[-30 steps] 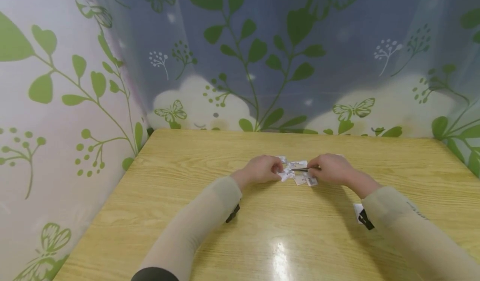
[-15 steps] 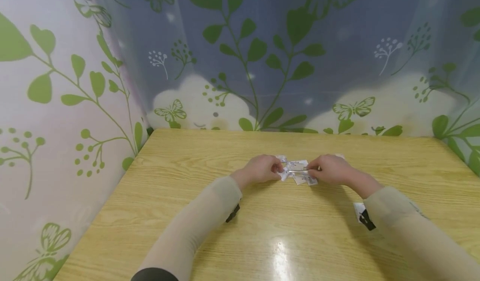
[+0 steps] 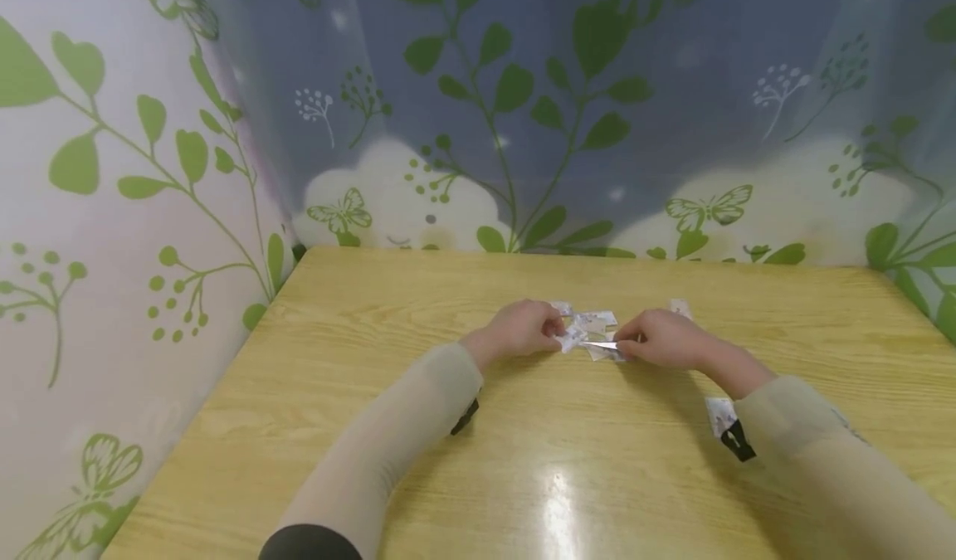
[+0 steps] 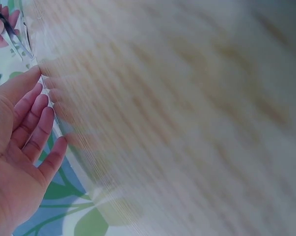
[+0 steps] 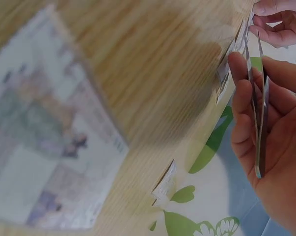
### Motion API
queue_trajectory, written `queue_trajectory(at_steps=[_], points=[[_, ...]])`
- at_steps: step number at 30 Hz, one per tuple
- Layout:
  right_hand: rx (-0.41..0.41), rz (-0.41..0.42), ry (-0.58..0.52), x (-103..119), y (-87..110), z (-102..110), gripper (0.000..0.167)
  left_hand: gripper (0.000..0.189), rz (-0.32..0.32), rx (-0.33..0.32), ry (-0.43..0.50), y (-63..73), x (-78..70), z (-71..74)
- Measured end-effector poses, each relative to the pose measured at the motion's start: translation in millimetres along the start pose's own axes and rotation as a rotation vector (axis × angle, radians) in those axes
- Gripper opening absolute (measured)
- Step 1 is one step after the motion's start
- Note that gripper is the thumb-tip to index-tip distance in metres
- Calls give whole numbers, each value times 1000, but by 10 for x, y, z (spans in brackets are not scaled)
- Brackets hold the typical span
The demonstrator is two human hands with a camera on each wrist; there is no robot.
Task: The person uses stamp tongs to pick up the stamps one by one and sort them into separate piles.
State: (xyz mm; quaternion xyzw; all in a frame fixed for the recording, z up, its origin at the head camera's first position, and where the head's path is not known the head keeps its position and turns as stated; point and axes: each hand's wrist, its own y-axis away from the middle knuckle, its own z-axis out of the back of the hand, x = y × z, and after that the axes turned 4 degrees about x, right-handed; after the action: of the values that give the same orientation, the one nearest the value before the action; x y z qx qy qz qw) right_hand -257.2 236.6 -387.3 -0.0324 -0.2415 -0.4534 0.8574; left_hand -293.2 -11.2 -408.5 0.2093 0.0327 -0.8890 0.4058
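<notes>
Tweezers (image 3: 599,345) at a cluster of printed card pieces (image 3: 595,321), two more cards lying apart

The cluster sits toward the far side of the wood-grain table (image 3: 418,311), between the two hands. Its pieces lie at uneven angles, touching or overlapping; exactly how many there are is too small to tell.

The right hand (image 3: 660,340) grips the tweezers between thumb and fingers, reaching in from the right. In the right wrist view the tweezer arms stand slightly apart; whether the tips pinch anything cannot be told. They point left, over the cluster.

The left hand (image 3: 523,328) is at the cluster's left edge, its fingers relaxed and a little bent, the thumb and fingertips down at a white piece there. It seems to steady that piece rather than grasp it.

Judging by the layout, the work is partway along: a group of pieces is gathered, but its outline is ragged and the piece by the tweezers appears to be the one being adjusted. Two cards remain outside the group: a small card (image 3: 679,306) at the far right, just beyond the right hand, and a picture card (image 3: 720,416) nearer, beside the right wrist and its black strap (image 3: 738,441).
</notes>
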Motion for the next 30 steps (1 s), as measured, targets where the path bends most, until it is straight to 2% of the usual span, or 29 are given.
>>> queue_trajectory(at_steps=[14,21,25,30], points=[[-37,-45,38,32,-69,-3,24,16,7,16,-14,-11,-5,1],[-107,-38,84,41,-89,-34,20,16,6,11,-26,-4,-33,44],[-134,-68,65,71,-64,-85,20,16,-10,17,-8,17,-30,35],[-176,-77,59,141,16,-74,24,14,-51,-56,56,82,6,81]])
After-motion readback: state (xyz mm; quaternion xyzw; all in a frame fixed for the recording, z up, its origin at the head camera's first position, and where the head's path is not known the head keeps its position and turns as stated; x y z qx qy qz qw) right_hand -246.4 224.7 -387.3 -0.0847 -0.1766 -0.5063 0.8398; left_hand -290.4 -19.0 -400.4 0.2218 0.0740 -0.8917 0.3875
